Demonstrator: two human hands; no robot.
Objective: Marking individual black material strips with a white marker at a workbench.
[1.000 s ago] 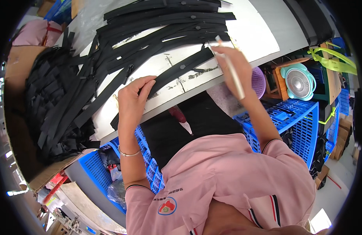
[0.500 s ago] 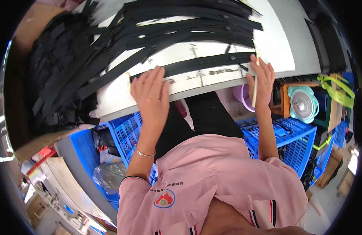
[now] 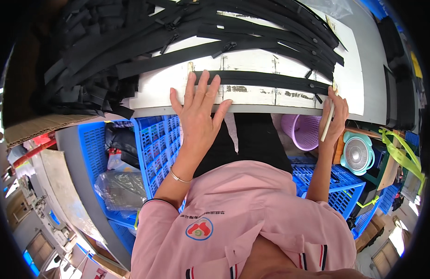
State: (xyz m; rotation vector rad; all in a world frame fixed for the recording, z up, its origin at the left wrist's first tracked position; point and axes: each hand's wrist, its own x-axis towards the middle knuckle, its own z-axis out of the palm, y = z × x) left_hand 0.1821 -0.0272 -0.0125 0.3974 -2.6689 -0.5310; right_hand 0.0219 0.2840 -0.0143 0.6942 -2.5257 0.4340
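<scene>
A black zipper [image 3: 271, 83] lies straight along the near edge of a white marked board [image 3: 252, 98]. My left hand [image 3: 198, 111] rests at its left end, fingers spread, the fingertips on the tape. At the right end, my right hand [image 3: 335, 120] grips a slim pale pencil-like stick [image 3: 327, 122], its upper tip close to the zipper's end. More black zippers [image 3: 252, 35] lie across the far part of the board, some with their pulls [image 3: 230, 46] showing. Their left ends run into a heaped pile of zippers [image 3: 101, 46].
A cardboard box edge [image 3: 47, 128] borders the pile at left. Under the table are blue plastic crates [image 3: 161, 149], a purple basket [image 3: 302, 132] and a turquoise fan [image 3: 359, 153]. Clear plastic [image 3: 333, 7] lies at the far right of the table.
The view has shifted, so the board sits farther right in it. My right fingers have bent in around the stick. My left hand remains at the zipper's left end, fingers more widely spread.
</scene>
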